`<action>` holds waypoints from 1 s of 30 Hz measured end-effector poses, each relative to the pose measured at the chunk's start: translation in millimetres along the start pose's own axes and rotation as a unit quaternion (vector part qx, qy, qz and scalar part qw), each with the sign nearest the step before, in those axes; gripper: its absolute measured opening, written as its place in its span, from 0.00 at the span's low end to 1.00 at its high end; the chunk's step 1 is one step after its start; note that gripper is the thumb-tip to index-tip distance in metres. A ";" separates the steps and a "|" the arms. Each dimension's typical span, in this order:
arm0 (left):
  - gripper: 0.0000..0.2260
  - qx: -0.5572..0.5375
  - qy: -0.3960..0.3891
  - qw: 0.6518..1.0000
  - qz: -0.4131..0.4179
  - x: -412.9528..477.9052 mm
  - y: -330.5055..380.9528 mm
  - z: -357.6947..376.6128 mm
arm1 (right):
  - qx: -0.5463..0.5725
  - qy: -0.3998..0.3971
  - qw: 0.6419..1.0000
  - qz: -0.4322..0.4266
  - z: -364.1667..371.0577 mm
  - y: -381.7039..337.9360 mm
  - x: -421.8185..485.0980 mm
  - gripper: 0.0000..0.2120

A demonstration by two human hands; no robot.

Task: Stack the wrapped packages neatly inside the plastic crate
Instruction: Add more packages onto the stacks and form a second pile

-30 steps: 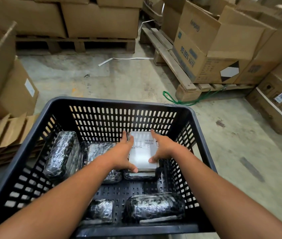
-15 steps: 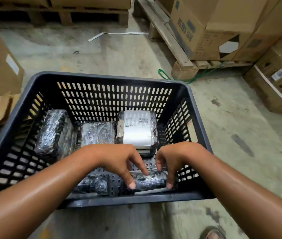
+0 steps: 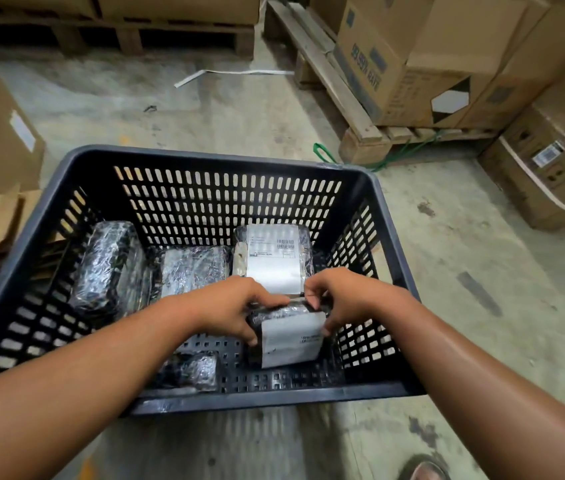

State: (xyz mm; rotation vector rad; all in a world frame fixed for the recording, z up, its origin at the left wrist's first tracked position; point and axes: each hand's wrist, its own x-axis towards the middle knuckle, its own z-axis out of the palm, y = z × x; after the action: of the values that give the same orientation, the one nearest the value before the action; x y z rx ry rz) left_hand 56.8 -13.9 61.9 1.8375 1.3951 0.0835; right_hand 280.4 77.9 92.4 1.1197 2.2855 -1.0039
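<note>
You are gripping a labelled package (image 3: 288, 336) from both ends: your left hand (image 3: 229, 308) is clamping its left end, your right hand (image 3: 347, 299) is pinching its right end, just below centre of the frame, inside the black crate (image 3: 205, 157). It is tilting with its white label facing you, raised off the crate floor as far as I can tell. The film wrap looks slick, so it could be slipping if your fingers loosen, dropping onto the small package (image 3: 191, 370) at lower left. Setting it down skewed could be nudging the stacked package (image 3: 272, 258) behind it. The crate is sitting on a stained concrete floor (image 3: 464, 254), with cardboard boxes (image 3: 430, 57) on a wooden pallet (image 3: 353, 126) at upper right.
</note>
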 end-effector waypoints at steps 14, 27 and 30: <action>0.27 -0.253 0.233 0.935 0.086 -40.6 14.9 -97.9 | 0.371 0.070 0.910 -0.173 -89.9 -3.4 -24.3 0.12; 0.73 -0.121 0.193 0.971 -0.067 16.3 -17.8 -31.7 | 0.279 0.335 0.900 -0.010 -63.9 -7.0 40.0 0.13; 0.74 -0.131 0.202 0.965 -0.107 24.1 -30.9 -24.2 | 0.295 0.341 0.893 0.003 -43.9 -9.9 56.6 0.28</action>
State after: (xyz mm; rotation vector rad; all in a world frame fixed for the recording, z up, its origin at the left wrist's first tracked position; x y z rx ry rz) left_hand 30.2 21.3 49.1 1.4906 1.7601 0.5332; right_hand 236.8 135.6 90.6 1.9858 2.5360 -1.5568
